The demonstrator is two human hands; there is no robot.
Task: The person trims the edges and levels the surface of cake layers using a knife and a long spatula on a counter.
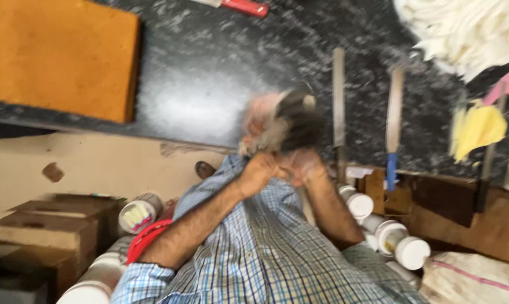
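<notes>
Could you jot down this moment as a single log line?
left hand: closed on blurred brush-like object | right hand: on same object | place: edge of dark speckled counter | nearby: orange slab, two long knives

On the counter (209, 73), the square slab (63, 56) lies far left of the two long knives (339, 101), the cloth heap (468, 28) right of them, jars (400, 242) below the counter's edge.
</notes>
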